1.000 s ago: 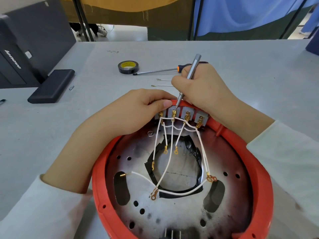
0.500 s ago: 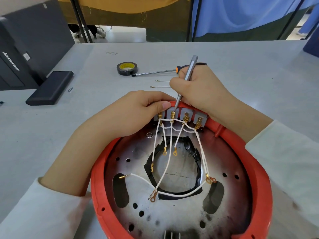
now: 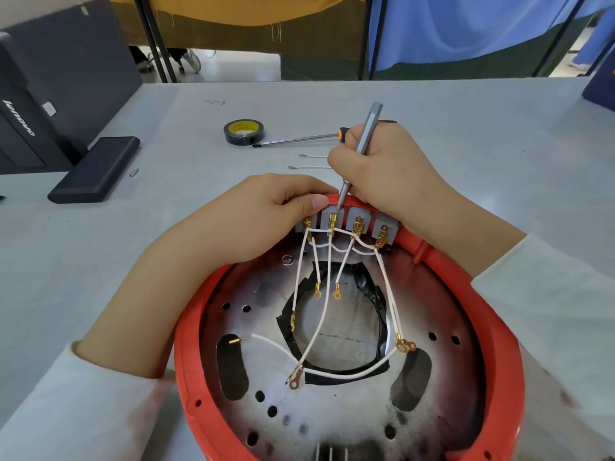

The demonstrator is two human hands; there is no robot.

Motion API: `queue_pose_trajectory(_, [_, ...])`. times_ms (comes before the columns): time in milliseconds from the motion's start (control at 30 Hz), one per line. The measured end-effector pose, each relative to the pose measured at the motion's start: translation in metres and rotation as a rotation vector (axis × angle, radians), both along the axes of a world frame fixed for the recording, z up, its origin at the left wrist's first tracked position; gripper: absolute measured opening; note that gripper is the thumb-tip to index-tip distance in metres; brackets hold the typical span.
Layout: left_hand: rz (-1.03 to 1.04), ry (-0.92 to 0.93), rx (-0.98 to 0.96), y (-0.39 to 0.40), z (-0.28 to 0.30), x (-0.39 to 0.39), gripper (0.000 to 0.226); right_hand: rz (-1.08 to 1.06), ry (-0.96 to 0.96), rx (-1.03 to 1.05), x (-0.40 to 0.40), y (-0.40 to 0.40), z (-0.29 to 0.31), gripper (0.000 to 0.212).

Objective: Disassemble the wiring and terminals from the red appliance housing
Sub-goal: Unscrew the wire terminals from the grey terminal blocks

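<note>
**Four grey terminal blocks, one under the screwdriver tip**

Four grey terminal blocks (image 3: 346, 222) sit in a row at the 12 o'clock edge of the red housing (image 3: 499, 344), which lies on the grey table (image 3: 466, 128) right in front of the person.

Far out at 10 o'clock stands a black computer case (image 3: 50, 94), with a flat black box (image 3: 95, 169) lying beside it. Closer in, the left hand (image 3: 253, 217) comes from 8 o'clock and curls over the housing's rim, thumb pressed against the leftmost block, fingers wrapped on the outer side.

At 12 o'clock on the table a roll of black tape (image 3: 245, 131) lies next to an orange-handled screwdriver (image 3: 299, 138), and two loose short wires (image 3: 312, 161) lie just nearer.

White wires (image 3: 319, 314) with gold ring terminals fan down from the blocks over the scorched metal plate (image 3: 332, 410) inside the housing, crossing a ring of black tape round its central opening.

The right hand (image 3: 392, 171), arriving from 3 o'clock, is closed around a slim grey screwdriver (image 3: 364, 141), held near upright with its tip set on the second block from the left.
</note>
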State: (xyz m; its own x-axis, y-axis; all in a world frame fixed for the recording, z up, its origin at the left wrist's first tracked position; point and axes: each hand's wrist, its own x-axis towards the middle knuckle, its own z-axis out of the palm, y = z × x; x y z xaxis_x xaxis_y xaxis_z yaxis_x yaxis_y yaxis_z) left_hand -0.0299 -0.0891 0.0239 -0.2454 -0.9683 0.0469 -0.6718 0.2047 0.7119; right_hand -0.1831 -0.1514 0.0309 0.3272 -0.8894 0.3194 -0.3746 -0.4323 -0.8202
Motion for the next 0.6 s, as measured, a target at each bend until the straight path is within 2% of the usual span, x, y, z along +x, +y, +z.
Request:
queue_pose_trajectory(367, [-0.004, -0.013, -0.009, -0.0008, 0.0002, -0.0009, 0.025, -0.032, 0.131, 0.197, 0.0024, -0.0052, 0.0038, 0.032])
queue_pose_trajectory(600, [-0.009, -0.034, -0.02, -0.001, 0.0014, -0.0011, 0.026, -0.061, 0.168, 0.249, 0.005, -0.0066, 0.005, 0.029])
